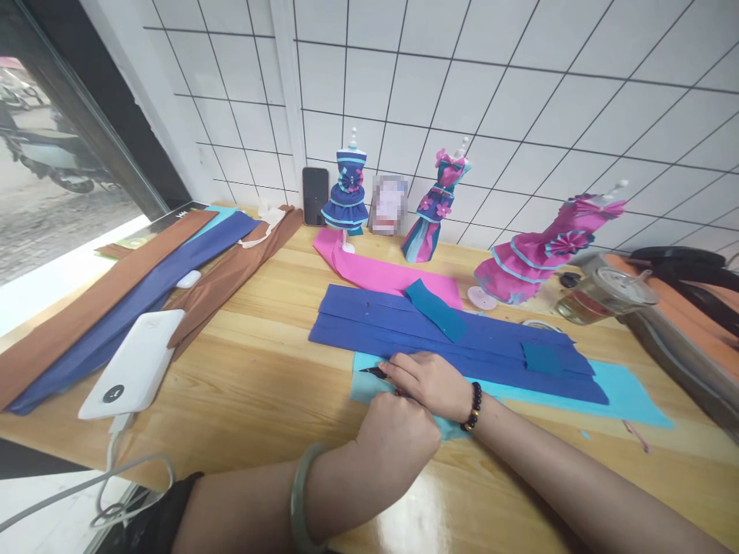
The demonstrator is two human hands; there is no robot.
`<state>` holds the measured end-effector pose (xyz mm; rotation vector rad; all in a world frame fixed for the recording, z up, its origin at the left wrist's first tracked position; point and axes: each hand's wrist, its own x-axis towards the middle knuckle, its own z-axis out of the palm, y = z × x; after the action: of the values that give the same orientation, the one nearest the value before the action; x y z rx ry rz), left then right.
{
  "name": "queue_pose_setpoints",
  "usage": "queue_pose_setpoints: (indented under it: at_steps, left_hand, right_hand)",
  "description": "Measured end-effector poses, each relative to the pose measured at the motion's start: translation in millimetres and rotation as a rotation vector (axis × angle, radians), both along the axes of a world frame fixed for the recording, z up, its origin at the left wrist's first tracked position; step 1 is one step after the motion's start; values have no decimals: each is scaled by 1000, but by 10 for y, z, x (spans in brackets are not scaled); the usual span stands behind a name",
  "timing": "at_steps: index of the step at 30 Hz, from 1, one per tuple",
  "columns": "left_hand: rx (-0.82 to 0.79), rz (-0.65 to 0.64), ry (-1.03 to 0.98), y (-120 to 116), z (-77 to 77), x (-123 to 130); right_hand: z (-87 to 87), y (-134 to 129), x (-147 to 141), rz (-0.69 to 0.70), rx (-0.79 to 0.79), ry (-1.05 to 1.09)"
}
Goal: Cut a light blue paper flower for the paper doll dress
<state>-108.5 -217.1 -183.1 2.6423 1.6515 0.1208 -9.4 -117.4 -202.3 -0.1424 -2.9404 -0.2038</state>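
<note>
On the table (259,412), the right hand (433,381) is clamping a tool (372,372), the left hand (398,435) hiding its grip; the light-blue sheet (362,387) is looking soft, best edge-held.

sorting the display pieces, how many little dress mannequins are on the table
3. A blue-dressed one at left, beside the dark phone; a pink-and-teal one in the middle; a mostly pink one at right, near the lidded cup.
</note>
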Motion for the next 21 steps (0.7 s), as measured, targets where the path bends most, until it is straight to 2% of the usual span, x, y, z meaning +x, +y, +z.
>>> queue_pose_setpoints:
  at_steps: [21]
  left_hand:
    - [-35,-13,-12,-11,38,-10]
  right_hand:
    - [-40,29,-66,25,20,-2]
